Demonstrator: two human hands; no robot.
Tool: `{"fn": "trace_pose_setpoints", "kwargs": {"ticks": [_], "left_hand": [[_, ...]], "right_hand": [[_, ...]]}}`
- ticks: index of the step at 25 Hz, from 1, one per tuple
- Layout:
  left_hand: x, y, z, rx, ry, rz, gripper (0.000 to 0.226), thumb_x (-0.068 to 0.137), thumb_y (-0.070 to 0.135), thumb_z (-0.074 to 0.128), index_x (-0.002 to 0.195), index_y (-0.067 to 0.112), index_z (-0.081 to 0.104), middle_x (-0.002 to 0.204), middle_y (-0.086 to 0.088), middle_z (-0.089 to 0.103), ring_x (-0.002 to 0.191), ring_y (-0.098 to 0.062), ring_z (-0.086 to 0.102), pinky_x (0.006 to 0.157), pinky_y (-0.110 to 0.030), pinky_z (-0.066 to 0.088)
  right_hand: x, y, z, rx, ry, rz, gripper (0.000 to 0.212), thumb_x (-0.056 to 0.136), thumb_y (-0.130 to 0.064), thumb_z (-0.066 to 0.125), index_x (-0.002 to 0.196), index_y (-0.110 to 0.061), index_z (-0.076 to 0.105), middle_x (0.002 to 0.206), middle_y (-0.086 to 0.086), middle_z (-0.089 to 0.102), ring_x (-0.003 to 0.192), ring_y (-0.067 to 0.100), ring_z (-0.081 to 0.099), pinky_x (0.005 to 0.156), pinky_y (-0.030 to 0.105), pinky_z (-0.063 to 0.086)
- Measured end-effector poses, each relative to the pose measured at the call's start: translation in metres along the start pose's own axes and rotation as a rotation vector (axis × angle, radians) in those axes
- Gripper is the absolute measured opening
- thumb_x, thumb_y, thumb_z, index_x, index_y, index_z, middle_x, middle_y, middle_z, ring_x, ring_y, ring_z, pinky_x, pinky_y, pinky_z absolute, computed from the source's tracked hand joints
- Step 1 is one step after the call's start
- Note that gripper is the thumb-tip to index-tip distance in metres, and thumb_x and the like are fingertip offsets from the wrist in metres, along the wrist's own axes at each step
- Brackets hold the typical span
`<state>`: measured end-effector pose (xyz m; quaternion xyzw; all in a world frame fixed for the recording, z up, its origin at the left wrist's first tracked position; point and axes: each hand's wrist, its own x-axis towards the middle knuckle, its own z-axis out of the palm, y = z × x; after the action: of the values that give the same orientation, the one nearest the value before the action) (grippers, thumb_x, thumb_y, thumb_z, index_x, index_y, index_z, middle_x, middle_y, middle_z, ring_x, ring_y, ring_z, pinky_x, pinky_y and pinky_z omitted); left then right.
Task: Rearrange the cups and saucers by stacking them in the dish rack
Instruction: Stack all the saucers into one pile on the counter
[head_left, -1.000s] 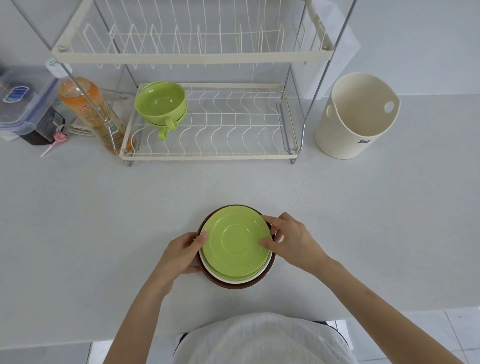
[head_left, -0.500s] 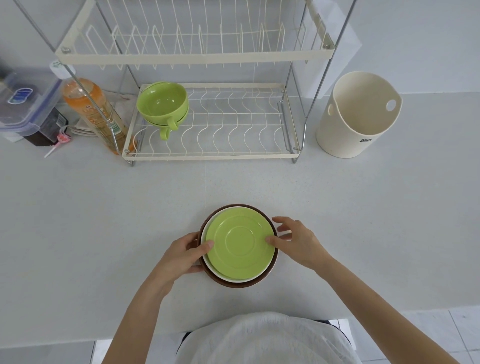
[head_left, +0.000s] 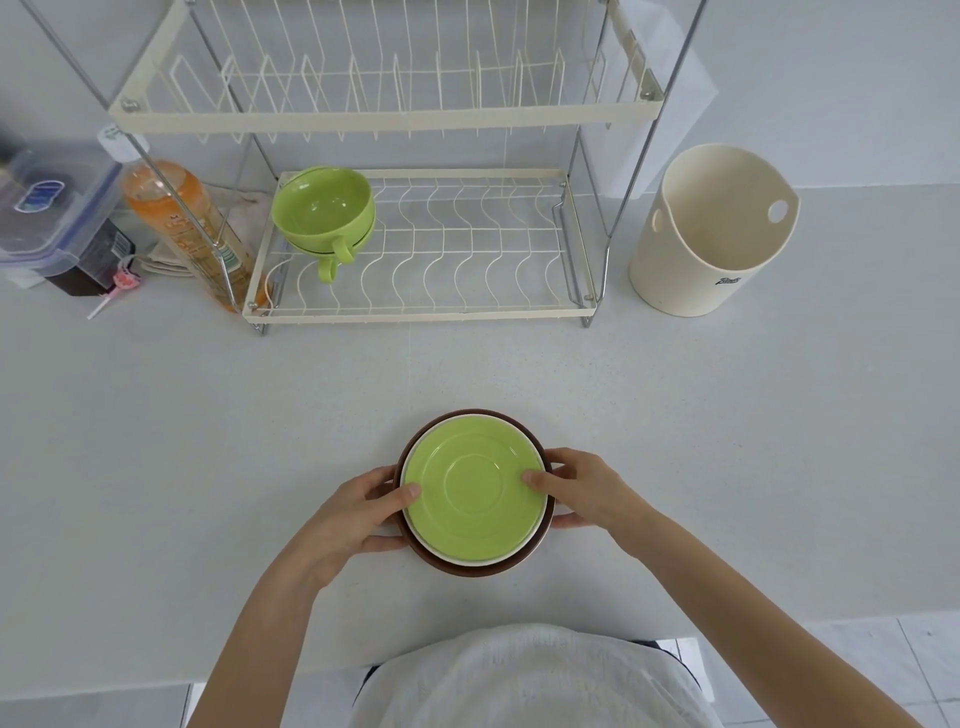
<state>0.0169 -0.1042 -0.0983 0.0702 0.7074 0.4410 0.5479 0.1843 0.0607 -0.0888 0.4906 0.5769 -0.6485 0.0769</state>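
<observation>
Green round saucer (head_left: 474, 492) is sitting on top of a white and brown plate stack, in front of the white wire dish rack (head_left: 421, 312). Left hand (head_left: 358, 514) and right hand (head_left: 584, 491) are now curling tighter around the stack's sides, probably getting ready to lift it to the rack, where green cups (head_left: 324, 213) are waiting.

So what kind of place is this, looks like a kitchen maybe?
Most likely a home kitchen counter: a two-tier dish rack holding green cups, a cream utensil holder beside it, and stacked saucers on the white countertop.

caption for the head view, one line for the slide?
Both hands grip a saucer stack; green cups sit in rack.
</observation>
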Motion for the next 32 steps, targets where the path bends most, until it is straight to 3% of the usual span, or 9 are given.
{"fn": "trace_pose_setpoints", "kwargs": {"ticks": [9,18,22,27,32], "left_hand": [[-0.004,0.001,0.004,-0.016,0.050,0.025,0.029,0.087,0.015,0.057,0.116,0.014,0.057,0.104,-0.004,0.067,0.089,-0.019,0.066,0.072,-0.030,0.057],[-0.024,0.052,0.007,0.007,0.080,0.226,0.012,0.087,0.018,0.056,0.097,0.022,0.062,0.091,0.001,0.068,0.073,-0.009,0.068,0.053,-0.017,0.056],[-0.040,0.087,0.007,0.026,0.058,0.329,0.010,0.087,0.018,0.056,0.091,0.023,0.064,0.073,0.008,0.073,0.061,-0.003,0.070,0.053,-0.019,0.057],[-0.066,0.142,0.002,0.069,0.007,0.452,0.012,0.087,0.016,0.054,0.090,0.021,0.065,0.069,0.009,0.074,0.061,-0.003,0.070,0.056,-0.021,0.058],[-0.087,0.200,-0.003,0.090,0.026,0.563,0.011,0.085,0.018,0.056,0.091,0.018,0.066,0.074,0.005,0.074,0.062,-0.007,0.070,0.059,-0.024,0.060]], "right_hand": [[0.000,0.004,0.004,-0.017,0.057,-0.059,0.039,0.084,-0.021,0.062,0.122,-0.013,0.056,0.098,0.007,0.063,0.087,0.020,0.063,0.077,0.033,0.058],[-0.024,-0.047,-0.017,-0.058,0.151,-0.230,0.033,0.084,-0.024,0.062,0.114,-0.011,0.062,0.090,0.008,0.060,0.086,0.020,0.061,0.078,0.034,0.058],[-0.048,-0.081,-0.032,-0.116,0.176,-0.352,0.030,0.085,-0.025,0.061,0.112,-0.011,0.063,0.085,0.006,0.062,0.084,0.019,0.061,0.077,0.034,0.058],[-0.083,-0.130,-0.052,-0.197,0.161,-0.497,0.028,0.087,-0.025,0.058,0.110,-0.009,0.065,0.088,0.006,0.063,0.078,0.015,0.060,0.062,0.019,0.058],[-0.102,-0.184,-0.069,-0.217,0.209,-0.614,0.026,0.086,-0.026,0.060,0.103,-0.008,0.066,0.108,0.023,0.067,0.082,0.019,0.065,0.064,0.023,0.060]]}}
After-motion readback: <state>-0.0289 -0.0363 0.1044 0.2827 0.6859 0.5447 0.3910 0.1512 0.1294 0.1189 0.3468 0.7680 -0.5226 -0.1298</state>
